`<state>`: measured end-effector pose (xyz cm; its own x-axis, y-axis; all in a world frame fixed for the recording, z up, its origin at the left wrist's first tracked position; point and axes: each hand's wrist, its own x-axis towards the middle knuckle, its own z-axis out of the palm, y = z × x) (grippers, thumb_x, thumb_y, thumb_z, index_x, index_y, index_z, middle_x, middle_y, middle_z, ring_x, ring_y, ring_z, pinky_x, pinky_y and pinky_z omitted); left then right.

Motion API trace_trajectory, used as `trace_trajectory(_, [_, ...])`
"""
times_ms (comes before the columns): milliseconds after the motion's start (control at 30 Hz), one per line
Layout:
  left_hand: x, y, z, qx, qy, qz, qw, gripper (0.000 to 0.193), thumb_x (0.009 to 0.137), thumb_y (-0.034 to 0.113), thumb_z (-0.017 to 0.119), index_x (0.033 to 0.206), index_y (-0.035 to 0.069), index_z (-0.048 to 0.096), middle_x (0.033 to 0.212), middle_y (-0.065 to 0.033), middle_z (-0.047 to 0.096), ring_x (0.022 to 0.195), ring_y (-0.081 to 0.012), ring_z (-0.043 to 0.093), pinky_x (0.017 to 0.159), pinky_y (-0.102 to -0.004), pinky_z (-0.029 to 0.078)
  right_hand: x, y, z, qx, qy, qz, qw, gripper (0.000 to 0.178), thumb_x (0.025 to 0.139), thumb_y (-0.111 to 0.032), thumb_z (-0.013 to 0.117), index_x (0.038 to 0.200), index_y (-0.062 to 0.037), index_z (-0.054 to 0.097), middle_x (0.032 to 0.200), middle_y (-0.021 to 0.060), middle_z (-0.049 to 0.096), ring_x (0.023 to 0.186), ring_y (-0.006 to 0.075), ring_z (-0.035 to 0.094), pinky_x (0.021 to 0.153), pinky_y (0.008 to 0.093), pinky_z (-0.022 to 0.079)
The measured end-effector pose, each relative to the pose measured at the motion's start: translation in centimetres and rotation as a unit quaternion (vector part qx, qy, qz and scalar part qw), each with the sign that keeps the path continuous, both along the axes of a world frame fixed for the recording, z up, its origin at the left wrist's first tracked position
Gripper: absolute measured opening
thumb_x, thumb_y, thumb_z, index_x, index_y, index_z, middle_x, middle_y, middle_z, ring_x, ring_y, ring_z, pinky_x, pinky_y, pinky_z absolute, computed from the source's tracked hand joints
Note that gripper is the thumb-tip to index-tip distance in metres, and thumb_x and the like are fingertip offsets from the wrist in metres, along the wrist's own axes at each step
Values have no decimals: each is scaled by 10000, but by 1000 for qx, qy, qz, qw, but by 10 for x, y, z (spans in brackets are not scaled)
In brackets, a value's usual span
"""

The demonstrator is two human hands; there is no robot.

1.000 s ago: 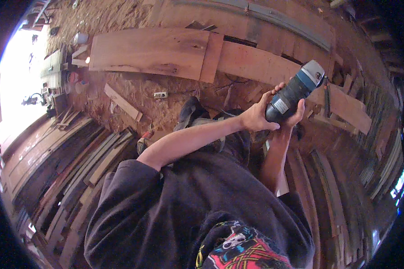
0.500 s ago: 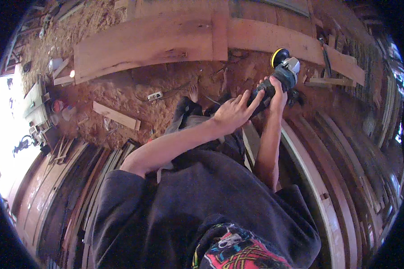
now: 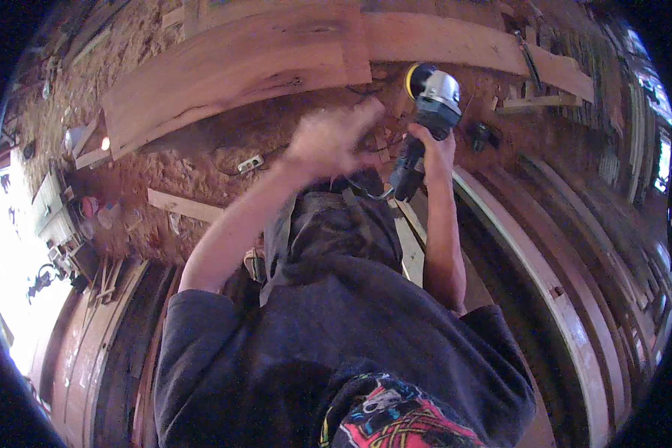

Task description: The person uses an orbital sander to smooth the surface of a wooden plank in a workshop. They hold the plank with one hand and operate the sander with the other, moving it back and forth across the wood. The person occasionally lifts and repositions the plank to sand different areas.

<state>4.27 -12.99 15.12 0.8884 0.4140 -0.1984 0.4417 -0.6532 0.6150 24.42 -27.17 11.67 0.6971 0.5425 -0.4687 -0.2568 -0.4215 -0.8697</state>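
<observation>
Dark T-shirt, short loose sleeves; red, yellow, white print; dark trousers.

The bare left hand, smeared by motion blur, is held with its fingers extended toward the right; the bare left forearm is slanted inward. The bare right hand is clenched in a firm grip, its thumb laid inward, and the bare right forearm is stretched almost straight forward. The hands are held apart.

- Before my left fingers: wide brown wooden slab.
- Left of them: white oblong plastic socket.
- Behind my right fingers, rightward: long pale wooden plank.
</observation>
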Motion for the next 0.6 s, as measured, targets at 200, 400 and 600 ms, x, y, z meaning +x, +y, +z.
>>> trace_trajectory(200, [-61, 172, -133, 177, -5, 369, 912, 942, 931, 678, 627, 1584, 49, 372, 1608, -302, 358, 1504, -463, 327, 1222, -542, 322, -7, 21, -13, 7, -67, 75, 995, 565, 763, -193, 898, 1205, -47, 578, 1015, 54, 687, 866, 173, 672, 760, 345, 555])
trace_trajectory(400, [-79, 204, -176, 297, 75, 397, 865, 982, 944, 727, 541, 1628, 62, 309, 1684, -288, 220, 1583, -439, 151, 1298, -532, 101, 2, 72, -24, -85, -208, 129, 966, 590, 751, -354, 908, 1166, -33, 639, 1006, 95, 719, 857, 206, 688, 778, 400, 557])
trace_trajectory(600, [-75, 198, -169, 311, 61, 394, 863, 953, 939, 708, 565, 1609, 64, 352, 1675, -281, 244, 1572, -443, 184, 1290, -550, 125, 10, 128, -30, -44, -193, 125, 972, 562, 770, -445, 887, 1088, -27, 686, 907, 99, 733, 826, 214, 706, 762, 388, 560])
